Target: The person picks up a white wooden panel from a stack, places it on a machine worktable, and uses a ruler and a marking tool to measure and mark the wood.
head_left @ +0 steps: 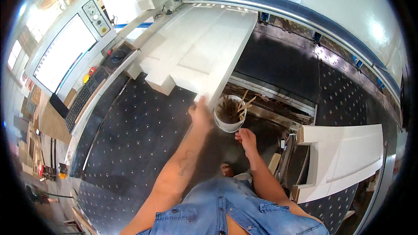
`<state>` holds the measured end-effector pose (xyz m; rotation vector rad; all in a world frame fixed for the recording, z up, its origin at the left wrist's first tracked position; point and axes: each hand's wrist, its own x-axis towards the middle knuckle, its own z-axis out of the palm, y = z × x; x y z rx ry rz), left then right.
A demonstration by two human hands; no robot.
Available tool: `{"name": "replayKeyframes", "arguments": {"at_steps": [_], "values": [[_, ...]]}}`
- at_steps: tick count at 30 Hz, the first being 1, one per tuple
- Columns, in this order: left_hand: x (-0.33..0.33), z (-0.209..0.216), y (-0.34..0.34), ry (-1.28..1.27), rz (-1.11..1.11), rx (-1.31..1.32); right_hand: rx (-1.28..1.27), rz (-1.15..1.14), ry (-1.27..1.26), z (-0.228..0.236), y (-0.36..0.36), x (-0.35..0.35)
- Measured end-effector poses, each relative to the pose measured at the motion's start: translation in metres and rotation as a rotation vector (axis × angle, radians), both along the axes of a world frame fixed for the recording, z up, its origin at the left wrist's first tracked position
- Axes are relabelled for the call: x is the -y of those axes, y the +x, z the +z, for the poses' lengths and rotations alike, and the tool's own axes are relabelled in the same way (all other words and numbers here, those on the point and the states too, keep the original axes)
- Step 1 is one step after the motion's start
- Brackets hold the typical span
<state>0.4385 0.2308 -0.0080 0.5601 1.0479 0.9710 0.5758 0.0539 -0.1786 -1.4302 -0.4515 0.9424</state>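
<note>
My left hand (201, 114) grips the near corner of a long white panel (198, 39), thumb on the top face and the other fingers mostly hidden. Shallow recessed lines mark this panel, and its near end has a stepped outline with projecting ends. Just right of that corner stands a white bucket (227, 125) with dark contents and several thin wooden strips (243, 106) sticking out. Close below the bucket's rim is my right hand (247, 140), its fingers curled closed. Whether it pinches something there is too small to make out.
A black table with small studs (139, 135) spreads at the left. Beside it are a monitor (65, 52) and a keyboard (87, 95). Another white panel (344, 154) lies at the right. A metal bar (283, 8) crosses the far side. Below the bucket is an open gap between tables.
</note>
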Motion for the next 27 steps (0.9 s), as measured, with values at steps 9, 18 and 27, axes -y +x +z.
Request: {"name": "replayKeyframes", "arguments": {"at_steps": [9, 18, 27], "values": [[0.059, -0.005, -0.048, -0.047, 0.042, -0.134, -0.085, -0.058, 0.027, 0.082, 0.062, -0.101], [0.195, -0.014, -0.193, -0.020, 0.186, -0.036, -0.448, -0.183, 0.168, 0.142, 0.108, -0.177], [0.339, -0.032, -0.362, -0.011, 0.590, -0.087, -0.497, -0.111, 0.151, 0.153, 0.000, -0.114]]}}
